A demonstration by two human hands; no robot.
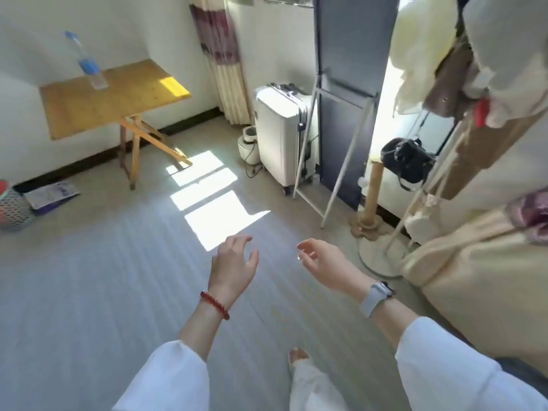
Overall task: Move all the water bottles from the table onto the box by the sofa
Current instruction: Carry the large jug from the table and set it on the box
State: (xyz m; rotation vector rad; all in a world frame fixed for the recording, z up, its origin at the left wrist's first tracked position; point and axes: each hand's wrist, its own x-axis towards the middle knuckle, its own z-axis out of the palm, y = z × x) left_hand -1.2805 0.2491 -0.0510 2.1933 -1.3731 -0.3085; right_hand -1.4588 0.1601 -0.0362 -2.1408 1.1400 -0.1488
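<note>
- Fingers on my left hand (234, 262) are spread a bit and bent softly, and they hold nothing.
- Fingers on my right hand (323, 262) are loose and bent softly too, with nothing in them.
- Both my hands hang in the air over the gray floor (89, 292), near each other but not touching.
- My left wrist has a red bead bracelet (215, 304) on it.
- My right wrist has a watch (376, 295) with a pale gray band.
- Both my arms have white sleeves (166, 378).
- One water bottle (87, 65) with a blue cap and blue label stands up on the wooden table (118, 96), near the back edge by the wall.
- That table is far from my hands, up in the left part of the room.
- A white suitcase (278, 137) stands by the curtain (222, 54), and a small white pot (248, 145) sits on the floor just beside it.
- A tall dark mirror (344, 114) on a white stand leans next to the suitcase.
- A black bag (407, 163) hangs on the coat rack (382, 256) on the right, with clothes above it.
- A mesh bin (13, 207) sits on the floor at the far left, beside some papers (52, 194).
- Bright squares of sun lie on the floor past my hands.
</note>
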